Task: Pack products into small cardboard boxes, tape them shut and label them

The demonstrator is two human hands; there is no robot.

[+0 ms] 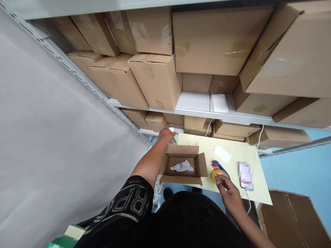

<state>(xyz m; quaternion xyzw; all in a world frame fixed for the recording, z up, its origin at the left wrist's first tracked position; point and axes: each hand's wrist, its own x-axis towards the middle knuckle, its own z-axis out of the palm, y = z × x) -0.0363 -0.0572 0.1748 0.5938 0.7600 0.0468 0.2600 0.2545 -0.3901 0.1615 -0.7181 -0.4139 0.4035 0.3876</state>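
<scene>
An open cardboard box (183, 166) sits on a pale yellow table (232, 165) with crumpled white paper (182, 167) inside. My left hand (166, 135) reaches past the box's far left corner and closes on a small white and green item (173, 135). My right hand (227, 191) rests at the table's near edge, its fingers touching an orange and blue tape dispenser (218, 170) with a yellowish roll. A white label (222, 153) lies flat beyond the dispenser.
Metal shelving (196, 112) packed with several brown cartons rises behind the table. A phone (245, 176) on a white cable (258, 141) lies at the table's right. Another carton (292, 217) stands on the blue floor at right. A grey wall fills the left.
</scene>
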